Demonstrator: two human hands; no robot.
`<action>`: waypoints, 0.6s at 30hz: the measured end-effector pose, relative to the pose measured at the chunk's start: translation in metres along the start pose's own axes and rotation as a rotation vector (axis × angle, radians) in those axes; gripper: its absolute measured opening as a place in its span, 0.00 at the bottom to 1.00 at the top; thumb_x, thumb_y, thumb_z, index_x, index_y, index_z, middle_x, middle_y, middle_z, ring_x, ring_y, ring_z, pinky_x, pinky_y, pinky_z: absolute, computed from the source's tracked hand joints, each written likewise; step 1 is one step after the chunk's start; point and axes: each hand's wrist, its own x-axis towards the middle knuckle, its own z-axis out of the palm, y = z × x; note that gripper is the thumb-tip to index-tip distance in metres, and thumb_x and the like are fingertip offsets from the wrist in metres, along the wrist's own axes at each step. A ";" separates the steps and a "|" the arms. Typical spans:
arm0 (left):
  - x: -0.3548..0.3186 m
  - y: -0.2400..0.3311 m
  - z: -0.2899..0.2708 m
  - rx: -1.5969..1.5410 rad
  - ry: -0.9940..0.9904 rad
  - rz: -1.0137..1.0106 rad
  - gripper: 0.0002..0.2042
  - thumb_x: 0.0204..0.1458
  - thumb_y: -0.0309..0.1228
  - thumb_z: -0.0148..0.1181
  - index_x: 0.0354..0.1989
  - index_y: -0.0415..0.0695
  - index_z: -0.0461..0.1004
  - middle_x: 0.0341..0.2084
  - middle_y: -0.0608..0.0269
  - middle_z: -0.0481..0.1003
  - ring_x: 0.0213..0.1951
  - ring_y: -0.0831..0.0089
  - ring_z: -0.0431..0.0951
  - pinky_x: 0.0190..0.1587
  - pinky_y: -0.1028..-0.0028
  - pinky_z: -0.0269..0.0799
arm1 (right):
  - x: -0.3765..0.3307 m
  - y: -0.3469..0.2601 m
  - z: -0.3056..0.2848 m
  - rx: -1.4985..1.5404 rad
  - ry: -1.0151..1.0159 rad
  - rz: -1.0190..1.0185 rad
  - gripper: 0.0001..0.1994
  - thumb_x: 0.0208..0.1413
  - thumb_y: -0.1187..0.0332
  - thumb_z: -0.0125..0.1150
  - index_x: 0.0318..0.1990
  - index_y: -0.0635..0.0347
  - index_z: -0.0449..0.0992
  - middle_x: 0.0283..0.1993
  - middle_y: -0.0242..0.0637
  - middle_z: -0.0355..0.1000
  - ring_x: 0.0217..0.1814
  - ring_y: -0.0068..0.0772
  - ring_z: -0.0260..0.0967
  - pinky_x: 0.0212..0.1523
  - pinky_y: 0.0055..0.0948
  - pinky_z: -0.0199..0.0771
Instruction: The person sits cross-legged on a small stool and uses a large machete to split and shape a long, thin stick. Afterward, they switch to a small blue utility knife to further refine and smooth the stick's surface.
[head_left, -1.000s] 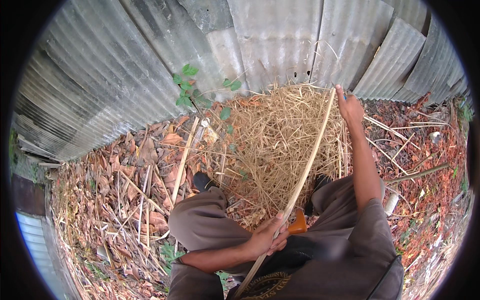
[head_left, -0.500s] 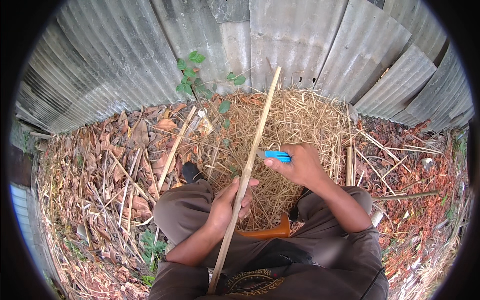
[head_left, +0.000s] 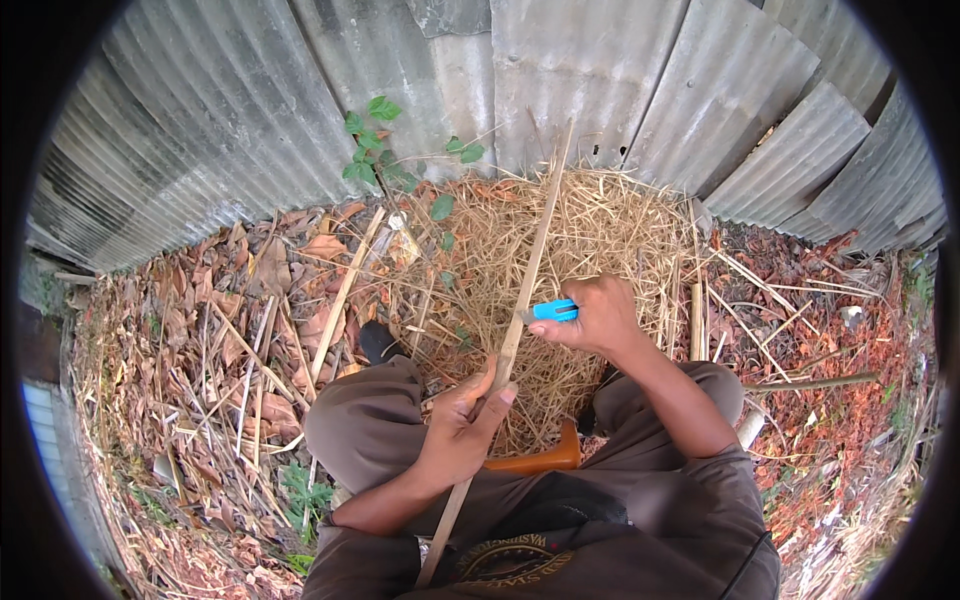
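Note:
A long, slim strip of pale wood or bamboo (head_left: 540,240) slants from my lap up toward the metal fence. My left hand (head_left: 460,432) is closed around its lower middle, the thumb lying across the front. In my right hand (head_left: 603,318) is a blue box cutter (head_left: 556,310), gripped by its handle. The cutter's short blade points left and meets the strip's right edge, a little above my left hand. Below my hands, an orange-brown curved thing (head_left: 540,460) lies between my legs, partly hidden by my clothes.
Corrugated metal sheets (head_left: 590,80) form a fence in front of me. Dry straw (head_left: 600,230) covers the ground before my legs. Brown leaves (head_left: 270,265) and loose sticks (head_left: 345,295) lie to the left; reddish litter (head_left: 840,390) is at right. A green plant (head_left: 370,140) grows by the fence.
The strip has turned, now showing a narrower face. My left hand has shifted its hold, with the thumb now over the strip. The blade stays at the strip, slightly lower along it.

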 end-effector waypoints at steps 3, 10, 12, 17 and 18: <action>-0.002 -0.003 0.000 0.032 0.021 0.036 0.19 0.61 0.31 0.53 0.59 0.38 0.66 0.20 0.78 0.64 0.20 0.91 0.60 0.21 0.86 0.57 | -0.004 -0.001 0.009 0.002 0.010 0.001 0.38 0.39 0.24 0.53 0.10 0.56 0.69 0.06 0.36 0.60 0.09 0.38 0.64 0.14 0.37 0.64; -0.012 -0.006 0.008 0.097 -0.005 0.032 0.18 0.60 0.28 0.54 0.57 0.34 0.67 0.27 0.74 0.68 0.28 0.90 0.63 0.30 0.86 0.61 | 0.002 0.022 0.010 -0.019 0.045 0.099 0.39 0.42 0.23 0.47 0.12 0.57 0.72 0.07 0.37 0.62 0.11 0.41 0.66 0.15 0.38 0.65; -0.013 -0.005 0.010 0.128 -0.031 0.036 0.18 0.59 0.27 0.54 0.56 0.32 0.67 0.29 0.73 0.69 0.31 0.89 0.63 0.34 0.85 0.62 | 0.009 0.036 0.008 -0.033 0.074 0.178 0.40 0.43 0.23 0.46 0.12 0.57 0.72 0.07 0.37 0.62 0.10 0.40 0.66 0.15 0.38 0.65; -0.013 -0.006 0.006 0.129 -0.041 0.019 0.17 0.59 0.25 0.54 0.56 0.31 0.67 0.31 0.72 0.68 0.33 0.88 0.62 0.36 0.85 0.62 | -0.018 0.006 0.017 0.002 -0.119 0.039 0.42 0.45 0.22 0.42 0.13 0.59 0.73 0.08 0.35 0.63 0.12 0.37 0.67 0.15 0.38 0.65; -0.014 -0.007 0.006 0.127 -0.049 0.032 0.17 0.59 0.25 0.54 0.55 0.32 0.67 0.30 0.72 0.68 0.33 0.88 0.62 0.36 0.85 0.61 | -0.017 0.005 0.014 0.030 -0.070 0.010 0.43 0.44 0.22 0.41 0.13 0.59 0.74 0.07 0.35 0.63 0.11 0.36 0.66 0.14 0.37 0.64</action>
